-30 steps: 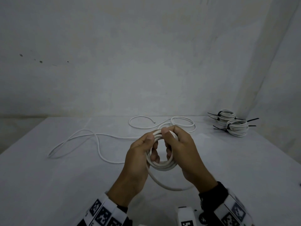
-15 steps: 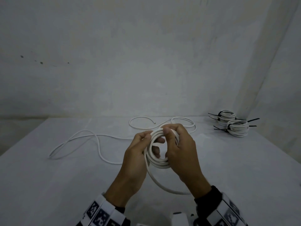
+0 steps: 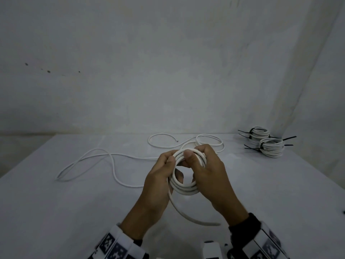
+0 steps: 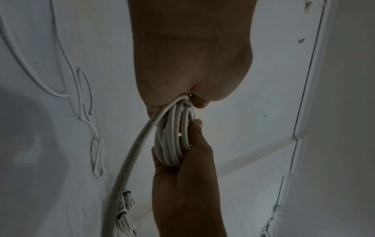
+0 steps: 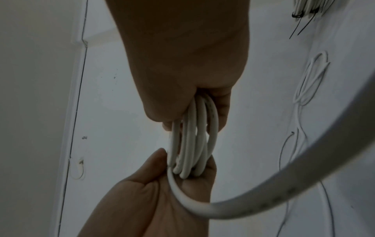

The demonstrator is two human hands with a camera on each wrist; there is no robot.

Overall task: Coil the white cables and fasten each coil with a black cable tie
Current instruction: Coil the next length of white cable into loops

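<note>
- A person's left hand (image 3: 162, 175) and right hand (image 3: 209, 171) hold a part-wound coil (image 3: 184, 171) of white cable above the middle of the desk (image 3: 56, 212), nearer its front edge; both hands are wrapped round the loops, the left on the coil's left side, the right on its top and right side with the thumb pressed over the turns.
- Against the frame half a second back, the coil sits a little rounder and more open at its centre, and the hands have drawn slightly closer to the camera; a second back, the loops were flatter and more hidden by the fingers.
- A loose tail (image 3: 188, 215) swings below the hands toward the front edge, so winding looks unfinished; the tail's far end is out of sight.
- More loose white cable (image 3: 112, 165) trails across the left half and the back of the desk, unchanged in lay across the three head views.
- Two finished coils (image 3: 268, 144), each bound with black cable ties (image 3: 261, 146), stay at the back right corner.
- No spare tie is visible near the hands, so fastening appears some steps off.
</note>
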